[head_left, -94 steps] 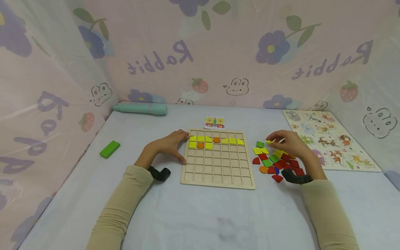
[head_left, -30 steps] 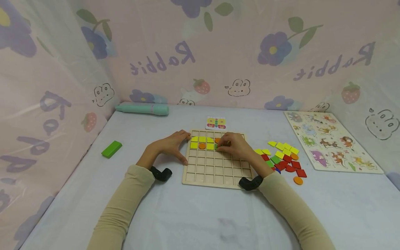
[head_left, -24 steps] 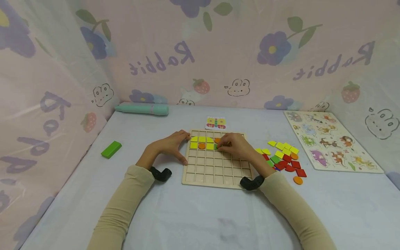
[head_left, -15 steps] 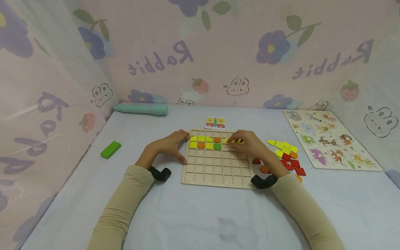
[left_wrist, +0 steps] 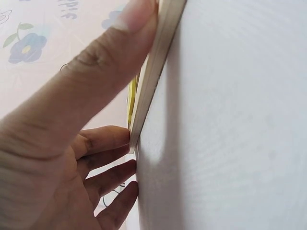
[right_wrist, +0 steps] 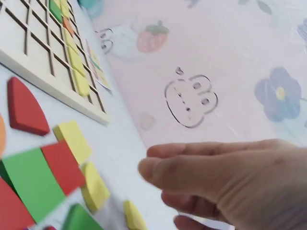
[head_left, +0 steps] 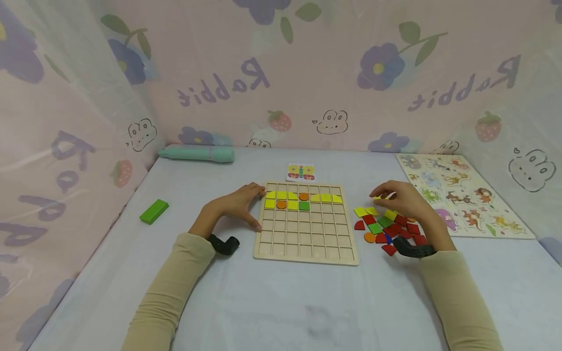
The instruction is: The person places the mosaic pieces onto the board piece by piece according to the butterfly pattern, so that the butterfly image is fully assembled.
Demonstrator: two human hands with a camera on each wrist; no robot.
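Observation:
A square wooden grid board (head_left: 307,239) lies mid-table. Its upper rows hold yellow tiles (head_left: 281,195), two orange discs (head_left: 303,197) and one green square (head_left: 304,206), which sits below the upper disc. My left hand (head_left: 237,202) rests at the board's left edge, thumb and fingers spread apart and touching it; the left wrist view shows thumb and fingertips against the rim. My right hand (head_left: 404,199) hovers over the far side of the loose pieces, nearest a yellow piece (right_wrist: 134,216). Nothing shows between its thumb and fingers in the right wrist view.
Loose red, green, yellow, orange and blue pieces (head_left: 385,222) lie right of the board. Behind it is a butterfly pattern card (head_left: 300,172). An animal puzzle board (head_left: 465,195) lies far right, a teal tube (head_left: 197,153) back left, a green block (head_left: 154,211) left.
The green square went from the loose pieces into the board beneath the upper orange disc. My right hand let go of it and moved back right over the pieces. The left hand stayed put.

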